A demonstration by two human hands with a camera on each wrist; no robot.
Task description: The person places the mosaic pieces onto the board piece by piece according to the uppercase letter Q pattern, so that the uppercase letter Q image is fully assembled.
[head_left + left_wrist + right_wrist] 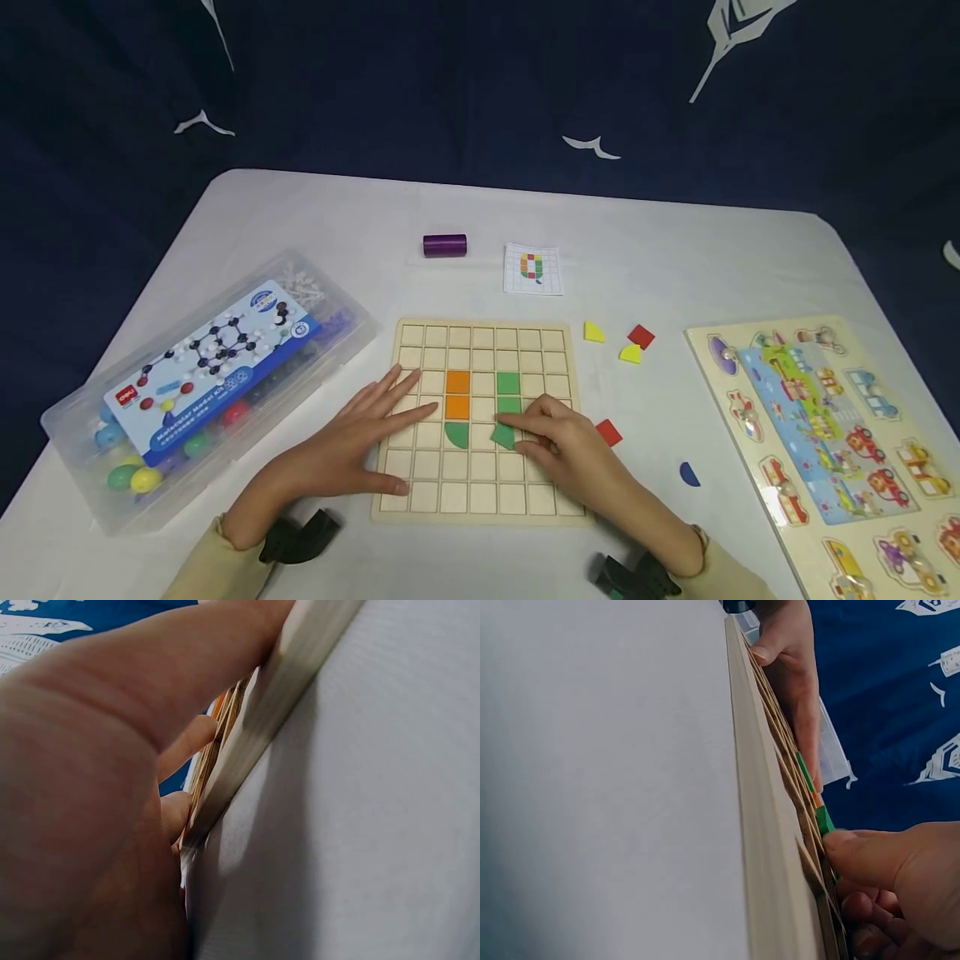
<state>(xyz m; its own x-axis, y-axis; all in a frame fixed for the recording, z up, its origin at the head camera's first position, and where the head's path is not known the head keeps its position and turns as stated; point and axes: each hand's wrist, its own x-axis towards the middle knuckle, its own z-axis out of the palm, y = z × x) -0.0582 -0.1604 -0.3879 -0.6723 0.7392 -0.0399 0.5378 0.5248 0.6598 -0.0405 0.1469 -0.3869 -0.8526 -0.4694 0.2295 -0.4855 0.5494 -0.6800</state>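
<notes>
A wooden grid board (483, 510) lies on the table. Two orange squares (457, 395) and a green quarter-round piece (457, 434) fill cells in one column; green squares (508, 383) sit in another. My right hand (573, 446) pinches a green piece (503, 436) between thumb and fingers, turned askew over a cell below those squares. In the right wrist view the green piece (824, 819) shows at the thumb tip; its full shape is partly hidden. With fingers spread, my left hand (341, 446) rests on the board's left side, its thumb near the lower left corner.
Right of the board lie yellow pieces (593, 332), red squares (609, 432) and a blue half-round piece (689, 474). Behind it are a pattern card (533, 269) and a purple cylinder (445, 245). A molecular model kit box (210, 375) stands left, a picture puzzle board (720, 400) right.
</notes>
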